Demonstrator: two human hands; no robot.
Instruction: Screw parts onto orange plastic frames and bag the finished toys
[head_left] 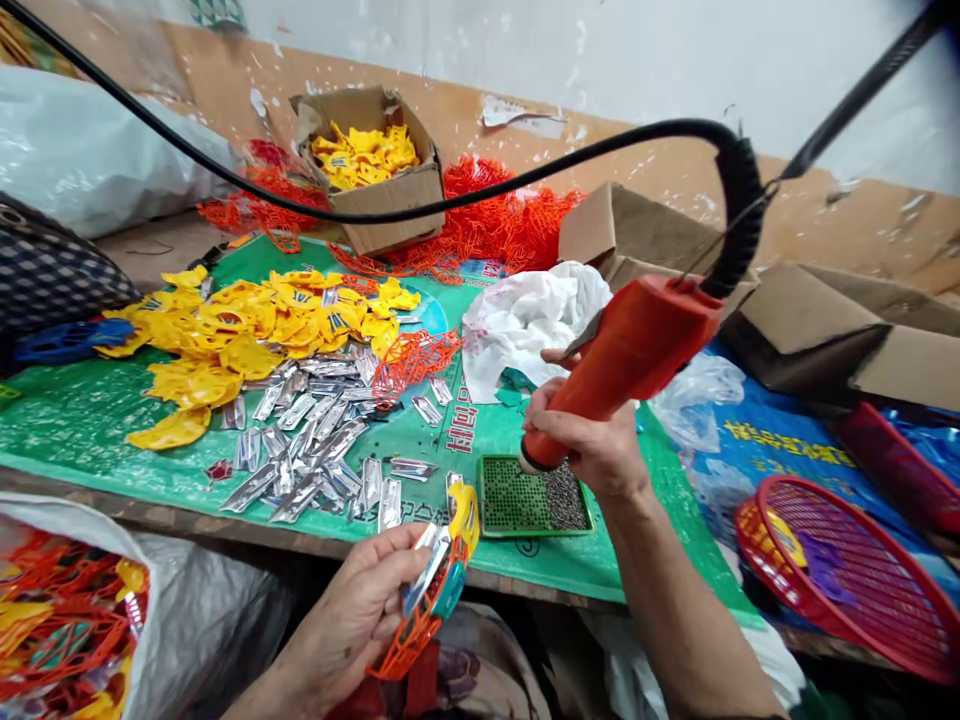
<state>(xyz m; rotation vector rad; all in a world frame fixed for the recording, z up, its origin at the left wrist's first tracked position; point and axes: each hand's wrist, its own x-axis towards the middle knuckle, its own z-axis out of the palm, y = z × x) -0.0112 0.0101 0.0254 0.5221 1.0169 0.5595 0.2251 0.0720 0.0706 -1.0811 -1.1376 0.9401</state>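
An open sack (191, 610) of orange and yellow parts sags below the left end of a green-covered desk (60, 425), where yellow pieces (247, 315) lie heaped behind loose silver strips (319, 430). Some strips lie close to the front edge, and a stray sleeve could sweep them off.

At center, the left hand (379, 590) pinches an orange frame (409, 635) with a yellow end piece (465, 520) and a silver strip seated along it. The assembly hangs just in front of the desk, over the worker's lap; should that grip slacken, the strip could slide out or the pieces part.

Just beside it sits a green tray (510, 515), its right side filled with small dark bits (566, 500), apparently screws. A knock on the rim could scatter them.

The right hand (600, 445) is wrapped around an orange power driver (630, 345), nose down over the tray's perforated side; whether the tip touches is hard to tell from here. A tug from the black cable (390, 216) arching overhead could pull that tip off line.

At far right, a red basket (874, 600) leans at a tilt, liable to tip if bumped.
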